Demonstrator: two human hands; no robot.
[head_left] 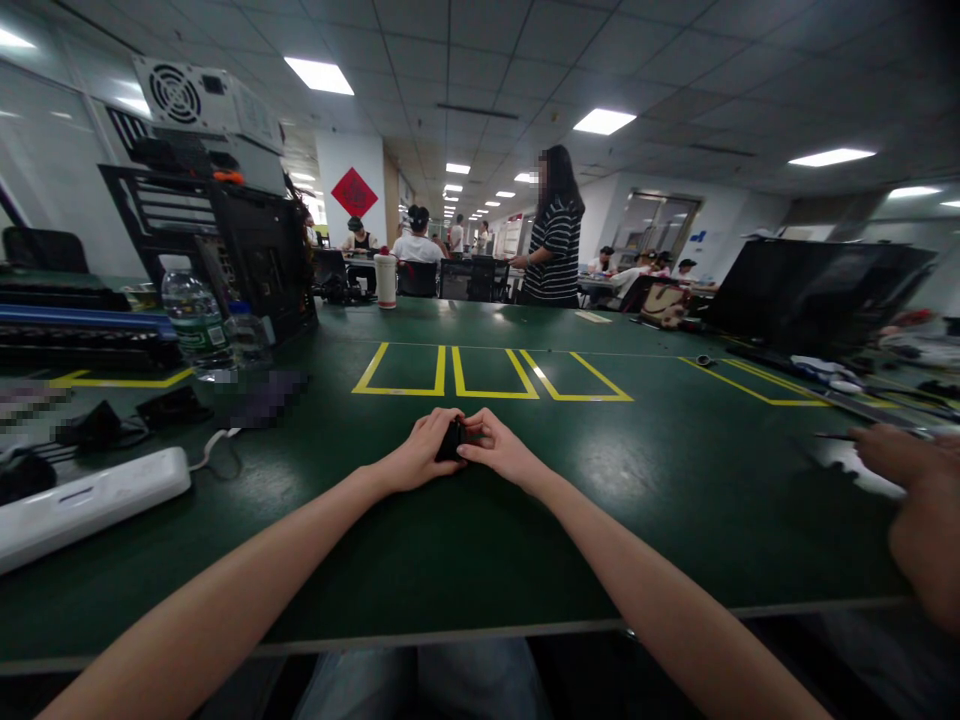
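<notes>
Near the middle of the green table [360, 560], a small black object [451, 441] sits between my two hands; its kind is too dark and covered to make out. My left hand [420, 452] wraps round its left side with the fingers curled. From the right, my right hand [501, 450] pinches its edge with thumb and fingers. The two hands almost meet over it, close to the table surface. Just beyond them lie yellow tape outlines [491, 393] on the tabletop.
At left stand a white power strip [97, 505], a water bottle [193, 318] and a computer case [262, 250]. A monitor [817, 295] is at the back right. Another person's hand [907, 460] holds a thin tool at the right edge. A person in stripes [556, 235] stands beyond the table.
</notes>
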